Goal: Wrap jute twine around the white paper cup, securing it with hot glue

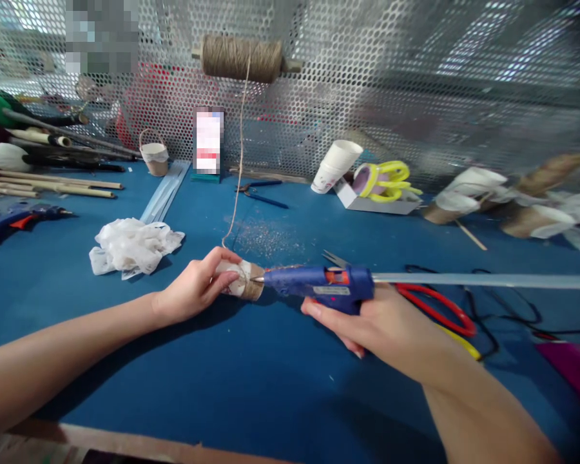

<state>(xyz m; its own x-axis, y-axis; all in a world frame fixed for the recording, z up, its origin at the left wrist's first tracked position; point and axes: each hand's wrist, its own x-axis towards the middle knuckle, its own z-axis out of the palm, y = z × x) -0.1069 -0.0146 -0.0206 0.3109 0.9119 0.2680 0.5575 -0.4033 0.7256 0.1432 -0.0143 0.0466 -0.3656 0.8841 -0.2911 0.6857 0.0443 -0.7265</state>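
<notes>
My left hand (pixel 200 287) grips a small paper cup (pixel 251 290) lying on its side, its end partly wrapped in brown twine. From the cup a strand of twine (pixel 240 142) runs up to the big twine spool (pixel 241 58) at the back. Wrapped round the handle of a blue glue gun (pixel 319 285) is my right hand (pixel 367 322). The gun's nozzle points left and meets the twine-covered part of the cup, or nearly so. A long clear glue stick (pixel 483 280) sticks out of its rear. My left palm hides part of the cup.
Crumpled white material (pixel 135 245) lies left of my hands, near a second glue gun (pixel 24 219). Blue-handled pliers (pixel 263 192), stacked paper cups (pixel 337 166) and a finished small basket (pixel 154 154) stand or lie behind. Red-handled scissors (pixel 437 308) and dark cords are at right.
</notes>
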